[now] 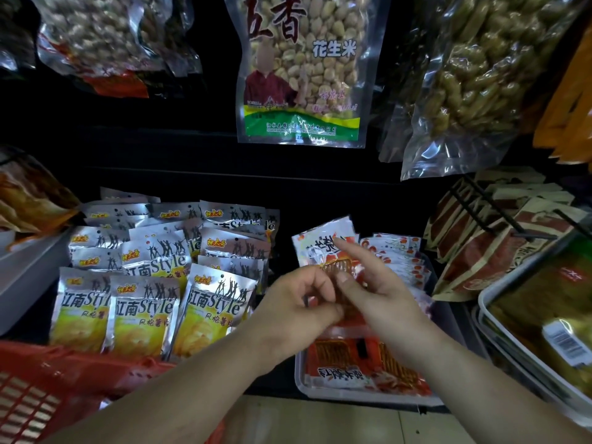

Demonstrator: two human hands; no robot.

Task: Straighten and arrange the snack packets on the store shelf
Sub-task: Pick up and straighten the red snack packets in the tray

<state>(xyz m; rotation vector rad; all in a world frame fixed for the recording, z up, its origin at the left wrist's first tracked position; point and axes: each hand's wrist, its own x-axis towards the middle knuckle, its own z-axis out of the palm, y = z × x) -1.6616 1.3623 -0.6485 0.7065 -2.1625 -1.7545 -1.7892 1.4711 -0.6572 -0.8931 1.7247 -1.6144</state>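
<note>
Head view — a red-and-white snack packet [323, 240] is pinched by curled fingers of the left hand [294, 306] and the thumb of the right hand [381, 293] — its forefinger outstretched.

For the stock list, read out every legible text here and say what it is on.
"花生米", with large "香" above it: hanging peanut bag.
"江南Style", "风格薯片": silver chip packets.
Small print on that bag's green band: too small.
Held red-and-white packet, barcode label: blurred.
</note>
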